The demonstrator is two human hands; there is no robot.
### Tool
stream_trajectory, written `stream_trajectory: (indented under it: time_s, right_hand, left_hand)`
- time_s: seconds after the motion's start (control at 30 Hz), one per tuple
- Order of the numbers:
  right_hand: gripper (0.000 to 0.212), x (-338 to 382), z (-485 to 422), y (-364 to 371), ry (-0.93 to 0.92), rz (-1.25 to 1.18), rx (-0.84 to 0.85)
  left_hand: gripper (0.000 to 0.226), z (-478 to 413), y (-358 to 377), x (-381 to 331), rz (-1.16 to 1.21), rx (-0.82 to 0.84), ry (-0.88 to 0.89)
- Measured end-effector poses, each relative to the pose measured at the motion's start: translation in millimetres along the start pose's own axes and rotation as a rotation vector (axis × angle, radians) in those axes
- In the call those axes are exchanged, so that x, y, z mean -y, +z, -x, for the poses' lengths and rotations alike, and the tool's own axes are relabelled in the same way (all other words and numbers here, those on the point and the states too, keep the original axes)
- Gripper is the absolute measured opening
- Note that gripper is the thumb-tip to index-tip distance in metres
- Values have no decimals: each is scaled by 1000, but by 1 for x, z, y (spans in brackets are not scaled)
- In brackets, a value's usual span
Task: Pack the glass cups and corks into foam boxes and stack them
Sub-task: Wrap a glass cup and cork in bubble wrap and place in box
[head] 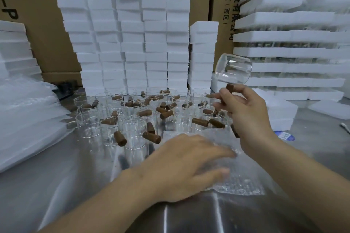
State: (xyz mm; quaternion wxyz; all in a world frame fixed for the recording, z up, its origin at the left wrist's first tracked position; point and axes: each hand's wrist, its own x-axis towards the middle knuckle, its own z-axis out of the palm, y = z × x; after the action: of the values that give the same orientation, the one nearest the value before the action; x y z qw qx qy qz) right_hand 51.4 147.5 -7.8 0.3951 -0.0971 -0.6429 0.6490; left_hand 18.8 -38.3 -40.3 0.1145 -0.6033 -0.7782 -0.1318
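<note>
My right hand [246, 111] is raised at the right and grips a clear glass cup [233, 69], tilted, together with a brown cork [229, 88] pinched under its fingers. My left hand [189, 162] lies flat with spread fingers on a sheet of bubble wrap [236, 181] on the metal table. Several upright glass cups [132, 130] and several loose corks [151, 137] crowd the table's middle. Tall stacks of white foam boxes [132, 30] rise behind them.
More foam boxes [289, 53] with glass inside are stacked at the right, and a low foam box [282, 113] sits beside my right hand. Plastic bags [28, 119] lie at the left. Cardboard cartons [37, 24] form the back wall.
</note>
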Motion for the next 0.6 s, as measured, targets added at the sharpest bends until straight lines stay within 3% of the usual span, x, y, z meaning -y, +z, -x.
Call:
stream_trajectory:
  time_s: [0.07,0.23,0.33,0.47,0.6]
  right_hand:
    - [9,-1,-2,-2,51,-62,-15]
    - [15,-5,-4,-2,105,-72,15]
    - [13,-6,-2,-1,111,-47,6]
    - [14,-5,-2,-1,110,-67,-6]
    - [19,1,1,1,62,-106,-33]
  left_hand:
    - [50,0,0,-1,36,49,-16]
    - [61,3,-6,-1,-14,-96,-119]
    - [72,3,-3,-5,-21,-41,-232]
    - [35,3,2,-6,81,11,-275]
    - [21,-1,2,0,430,-190,-366]
